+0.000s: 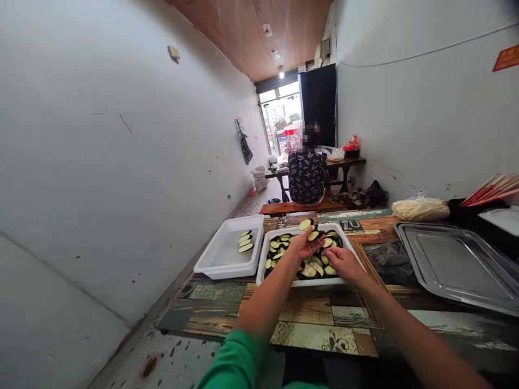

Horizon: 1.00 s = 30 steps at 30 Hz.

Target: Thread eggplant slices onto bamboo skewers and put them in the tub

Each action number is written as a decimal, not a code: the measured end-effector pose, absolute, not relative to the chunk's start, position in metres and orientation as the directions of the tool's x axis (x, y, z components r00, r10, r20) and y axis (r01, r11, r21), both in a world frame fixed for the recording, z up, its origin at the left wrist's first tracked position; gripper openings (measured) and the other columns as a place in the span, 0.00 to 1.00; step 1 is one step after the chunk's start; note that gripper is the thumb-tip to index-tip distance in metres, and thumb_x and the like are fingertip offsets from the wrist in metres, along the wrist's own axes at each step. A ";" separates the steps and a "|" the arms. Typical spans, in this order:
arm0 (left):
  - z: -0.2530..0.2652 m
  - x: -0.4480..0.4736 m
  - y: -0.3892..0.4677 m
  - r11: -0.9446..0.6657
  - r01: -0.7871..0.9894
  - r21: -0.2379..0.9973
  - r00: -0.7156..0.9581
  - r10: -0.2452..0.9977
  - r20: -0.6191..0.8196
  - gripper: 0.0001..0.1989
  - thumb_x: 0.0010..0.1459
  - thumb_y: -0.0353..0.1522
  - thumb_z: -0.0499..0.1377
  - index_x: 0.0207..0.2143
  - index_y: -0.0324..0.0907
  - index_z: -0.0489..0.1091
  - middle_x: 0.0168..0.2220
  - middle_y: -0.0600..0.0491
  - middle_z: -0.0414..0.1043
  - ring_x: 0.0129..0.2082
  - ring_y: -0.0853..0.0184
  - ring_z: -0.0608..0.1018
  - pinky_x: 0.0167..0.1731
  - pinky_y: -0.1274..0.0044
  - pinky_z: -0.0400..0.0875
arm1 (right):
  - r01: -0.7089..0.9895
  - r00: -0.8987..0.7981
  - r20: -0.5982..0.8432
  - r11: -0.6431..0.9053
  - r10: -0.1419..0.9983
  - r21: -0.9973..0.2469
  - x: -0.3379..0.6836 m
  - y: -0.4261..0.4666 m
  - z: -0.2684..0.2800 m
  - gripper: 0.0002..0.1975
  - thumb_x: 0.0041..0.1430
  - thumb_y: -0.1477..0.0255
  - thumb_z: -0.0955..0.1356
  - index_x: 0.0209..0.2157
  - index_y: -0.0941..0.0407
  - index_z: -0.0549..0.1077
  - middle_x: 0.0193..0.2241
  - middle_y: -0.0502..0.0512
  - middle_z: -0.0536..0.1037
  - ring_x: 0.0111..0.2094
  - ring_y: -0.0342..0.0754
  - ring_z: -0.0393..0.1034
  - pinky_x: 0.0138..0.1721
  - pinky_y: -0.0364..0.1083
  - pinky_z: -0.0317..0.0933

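My left hand point(305, 247) is closed on eggplant slices point(305, 224), pale with dark skin at the rim, held above a white tray. Close beside it, my right hand point(344, 263) pinches a thin bamboo skewer point(323, 245) that points toward those slices. Whether its tip is inside a slice is too small to tell. Beneath both hands, the white tray point(262, 270) is full of loose eggplant slices point(311, 270). A second white tray point(211, 260) on the left bears several slices point(245, 242) in a row.
Bamboo skewers point(368, 266) lie right of the full tray, beside a crumpled dark plastic bag point(392, 262). Metal trays point(466, 270) are further right, with a bagged pale bundle point(420, 208) and red-tipped sticks point(492, 190) behind. A person point(307, 175) sits ahead, facing away.
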State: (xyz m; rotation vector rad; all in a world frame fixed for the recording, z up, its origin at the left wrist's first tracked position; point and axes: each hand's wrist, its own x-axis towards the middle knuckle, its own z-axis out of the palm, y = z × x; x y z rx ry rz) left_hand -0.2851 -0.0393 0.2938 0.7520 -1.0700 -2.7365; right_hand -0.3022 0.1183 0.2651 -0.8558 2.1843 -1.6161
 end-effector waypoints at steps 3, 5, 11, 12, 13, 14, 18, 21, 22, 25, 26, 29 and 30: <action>0.295 -0.285 -0.035 -0.758 -0.003 0.652 -0.848 -0.344 -0.404 0.10 0.66 0.36 0.54 0.36 0.38 0.68 0.31 0.49 0.75 0.30 0.68 0.79 0.35 0.72 0.78 | -0.354 -0.772 0.130 0.251 -0.623 -0.901 -0.299 0.117 0.268 0.15 0.54 0.65 0.62 0.29 0.58 0.77 0.14 0.47 0.62 0.18 0.43 0.53 0.21 0.43 0.44; 0.295 -0.285 -0.034 -0.747 0.016 0.665 -0.846 -0.365 -0.389 0.09 0.66 0.34 0.54 0.35 0.38 0.68 0.31 0.49 0.75 0.30 0.69 0.79 0.36 0.73 0.78 | -0.386 -0.772 0.150 0.269 -0.617 -0.883 -0.298 0.117 0.269 0.15 0.53 0.66 0.62 0.29 0.59 0.78 0.14 0.47 0.62 0.19 0.43 0.53 0.22 0.43 0.44; 0.291 -0.284 -0.031 -0.700 0.001 0.714 -0.853 -0.374 -0.365 0.06 0.63 0.32 0.58 0.34 0.38 0.68 0.30 0.50 0.75 0.30 0.68 0.80 0.37 0.72 0.78 | -0.427 -0.771 0.210 0.243 -0.601 -0.871 -0.296 0.120 0.266 0.16 0.55 0.65 0.61 0.25 0.57 0.76 0.16 0.49 0.63 0.20 0.44 0.55 0.23 0.43 0.45; 0.289 -0.284 -0.030 -0.697 -0.008 0.717 -0.854 -0.368 -0.367 0.06 0.63 0.31 0.58 0.34 0.38 0.68 0.30 0.50 0.75 0.30 0.67 0.80 0.37 0.71 0.79 | -0.430 -0.774 0.216 0.244 -0.596 -0.869 -0.297 0.120 0.265 0.16 0.55 0.65 0.61 0.24 0.57 0.76 0.16 0.49 0.64 0.20 0.44 0.55 0.23 0.43 0.45; 0.288 -0.285 -0.028 -0.693 -0.029 0.720 -0.857 -0.353 -0.374 0.05 0.63 0.31 0.58 0.34 0.38 0.68 0.29 0.50 0.75 0.30 0.67 0.80 0.36 0.72 0.79 | -0.432 -0.778 0.221 0.244 -0.588 -0.868 -0.298 0.120 0.265 0.16 0.54 0.65 0.61 0.23 0.57 0.74 0.16 0.49 0.63 0.20 0.44 0.55 0.23 0.43 0.45; 0.288 -0.285 -0.026 -0.686 -0.059 0.725 -0.862 -0.331 -0.384 0.05 0.63 0.30 0.58 0.34 0.37 0.68 0.29 0.49 0.75 0.30 0.67 0.80 0.35 0.72 0.78 | -0.432 -0.780 0.225 0.243 -0.583 -0.868 -0.299 0.120 0.265 0.16 0.54 0.65 0.61 0.21 0.56 0.73 0.15 0.49 0.63 0.20 0.44 0.55 0.23 0.43 0.45; 0.288 -0.286 -0.019 -0.648 -0.159 0.745 -0.880 -0.249 -0.404 0.07 0.64 0.31 0.56 0.33 0.36 0.69 0.30 0.48 0.75 0.29 0.66 0.80 0.32 0.74 0.77 | -0.426 -0.791 0.236 0.230 -0.565 -0.875 -0.302 0.119 0.266 0.15 0.54 0.65 0.60 0.22 0.56 0.72 0.15 0.48 0.61 0.20 0.44 0.53 0.22 0.43 0.45; 0.293 -0.287 -0.023 -0.673 -0.159 0.722 -0.886 -0.225 -0.405 0.15 0.64 0.41 0.56 0.33 0.37 0.69 0.31 0.46 0.75 0.32 0.63 0.80 0.33 0.72 0.77 | -0.424 -0.789 0.243 0.213 -0.564 -0.881 -0.301 0.121 0.265 0.16 0.54 0.64 0.60 0.25 0.57 0.74 0.15 0.47 0.60 0.20 0.44 0.52 0.22 0.43 0.44; 0.294 -0.287 -0.027 -0.693 -0.115 0.712 -0.884 -0.255 -0.391 0.18 0.63 0.44 0.55 0.33 0.37 0.69 0.32 0.46 0.75 0.32 0.63 0.80 0.34 0.72 0.77 | -0.424 -0.783 0.241 0.207 -0.573 -0.882 -0.301 0.122 0.264 0.16 0.54 0.63 0.60 0.26 0.57 0.75 0.15 0.47 0.59 0.19 0.43 0.51 0.22 0.43 0.44; 0.295 -0.288 -0.039 -0.714 0.133 0.687 -0.832 -0.457 -0.314 0.14 0.65 0.41 0.55 0.33 0.39 0.68 0.32 0.49 0.75 0.33 0.66 0.80 0.37 0.73 0.77 | -0.418 -0.751 0.221 0.190 -0.622 -0.888 -0.300 0.123 0.262 0.18 0.54 0.61 0.60 0.28 0.58 0.76 0.14 0.45 0.57 0.19 0.43 0.50 0.21 0.43 0.41; 0.294 -0.288 -0.042 -0.706 0.194 0.681 -0.809 -0.508 -0.296 0.11 0.65 0.37 0.55 0.33 0.39 0.67 0.32 0.50 0.75 0.32 0.67 0.81 0.38 0.74 0.77 | -0.412 -0.743 0.212 0.184 -0.635 -0.893 -0.300 0.124 0.261 0.18 0.53 0.61 0.61 0.29 0.58 0.76 0.14 0.45 0.56 0.18 0.42 0.49 0.21 0.43 0.41; 0.290 -0.289 -0.046 -0.695 0.227 0.683 -0.787 -0.544 -0.291 0.04 0.64 0.28 0.56 0.33 0.39 0.67 0.31 0.50 0.75 0.31 0.67 0.81 0.38 0.74 0.76 | -0.392 -0.727 0.199 0.160 -0.657 -0.906 -0.302 0.123 0.260 0.19 0.52 0.60 0.61 0.28 0.58 0.76 0.14 0.44 0.56 0.18 0.42 0.48 0.21 0.43 0.41; 0.289 -0.290 -0.045 -0.694 0.205 0.690 -0.796 -0.528 -0.295 0.04 0.62 0.28 0.57 0.33 0.38 0.67 0.32 0.50 0.75 0.31 0.67 0.80 0.38 0.74 0.76 | -0.389 -0.727 0.200 0.154 -0.657 -0.908 -0.303 0.123 0.260 0.19 0.52 0.59 0.61 0.28 0.58 0.76 0.13 0.44 0.57 0.17 0.42 0.48 0.21 0.43 0.42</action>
